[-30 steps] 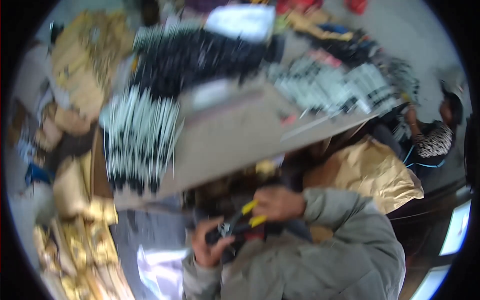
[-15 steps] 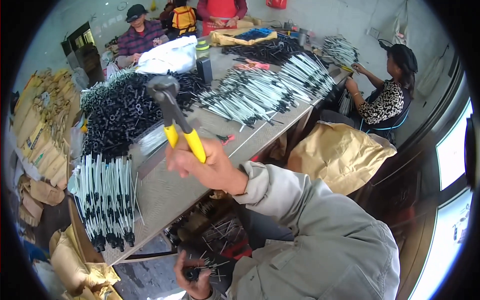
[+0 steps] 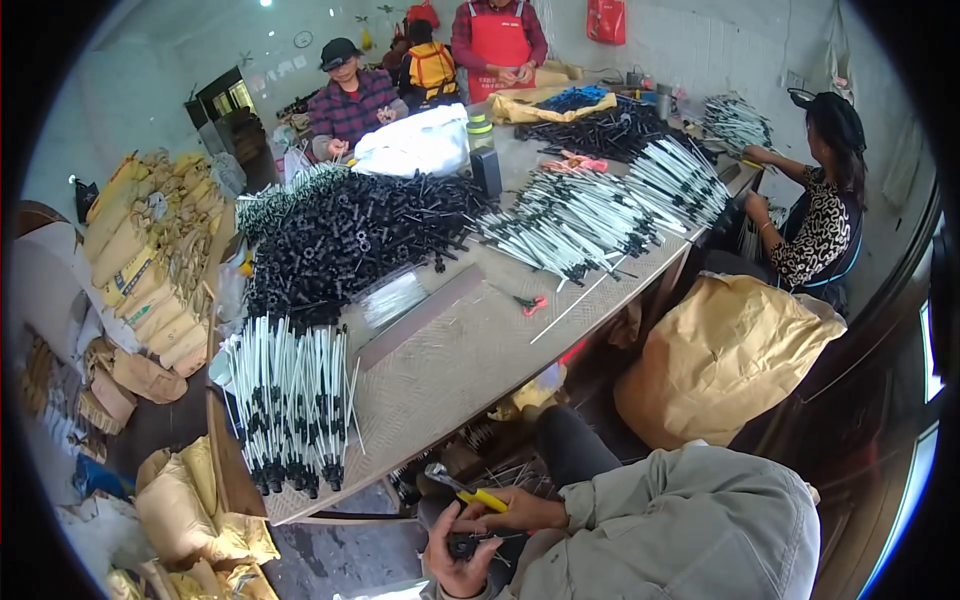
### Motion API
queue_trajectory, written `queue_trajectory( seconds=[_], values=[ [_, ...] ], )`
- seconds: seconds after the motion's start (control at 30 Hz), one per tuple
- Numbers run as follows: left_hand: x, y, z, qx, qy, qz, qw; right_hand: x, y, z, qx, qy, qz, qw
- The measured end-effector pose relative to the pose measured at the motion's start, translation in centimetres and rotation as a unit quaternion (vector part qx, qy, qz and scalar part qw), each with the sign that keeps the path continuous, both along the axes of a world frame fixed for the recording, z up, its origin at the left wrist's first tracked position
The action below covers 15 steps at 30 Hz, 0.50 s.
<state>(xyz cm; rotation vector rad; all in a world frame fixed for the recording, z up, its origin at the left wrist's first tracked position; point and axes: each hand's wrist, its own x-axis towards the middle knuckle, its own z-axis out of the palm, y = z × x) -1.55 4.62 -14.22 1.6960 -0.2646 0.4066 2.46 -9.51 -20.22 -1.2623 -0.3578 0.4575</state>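
Down by my lap, my right hand (image 3: pixel 524 510) is closed round the yellow handles of a pair of pincers (image 3: pixel 468 491), whose metal jaws point up and to the left. Close beside it, my left hand (image 3: pixel 458 568) grips a small black plastic part (image 3: pixel 464 547) between thumb and fingers. Thin pale rods show around that part, partly hidden by the fingers. Both hands are below the near edge of the table (image 3: pixel 415 400). On the table's left corner lie bundles of white rods with black fittings (image 3: pixel 290 400).
A heap of black fittings (image 3: pixel 350 235) covers the table's left half; more white rods (image 3: pixel 590 220) lie to the right. Red-handled scissors (image 3: pixel 530 302) rest near the edge. A big brown paper sack (image 3: pixel 720 350) stands at right. Several people work around the table, one seated at right (image 3: pixel 820 200).
My right hand has brought the pincers down from above the table to beside my left hand. The view has shifted, so the table sits further right. My left hand still holds the black part.
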Motion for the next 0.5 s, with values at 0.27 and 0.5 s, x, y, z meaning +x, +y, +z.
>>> queue_trajectory(
  seconds=[0.27,0.5],
  values=[
    [-0.1,-0.4,-0.4,0.022,-0.023,-0.014,0.999,-0.3,-0.4,-0.6,0.003,-0.046,0.007,0.999],
    [-0.5,-0.3,-0.2,0.032,-0.011,-0.016,0.999,-0.8,-0.2,-0.5,-0.02,-0.127,-0.016,0.992]
  ],
)
